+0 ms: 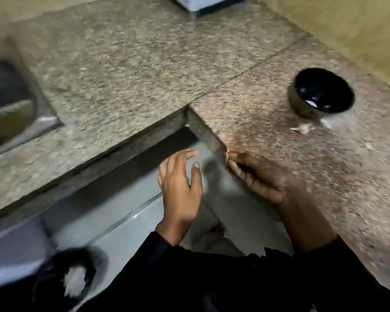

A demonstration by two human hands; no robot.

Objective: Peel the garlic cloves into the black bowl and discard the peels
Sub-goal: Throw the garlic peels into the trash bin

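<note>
The black bowl [321, 95] stands on the granite counter [268, 122] at the right, with a pale spot inside that may be a clove or a glare. Garlic cloves [303, 129] with bits of peel lie just in front of it. My right hand [260, 174] rests at the counter's inner corner, its fingertips pinching a thin scrap of garlic peel [227, 155]. My left hand [181, 188] hovers over the floor gap left of it, fingers spread and holding nothing. The frame is blurred by motion.
A steel sink [11, 109] is set in the counter at the left. On the floor at the lower left stands a dark bin [70, 280] with white scraps inside. One small pale piece [212, 145] lies near the right counter edge. A wall runs behind.
</note>
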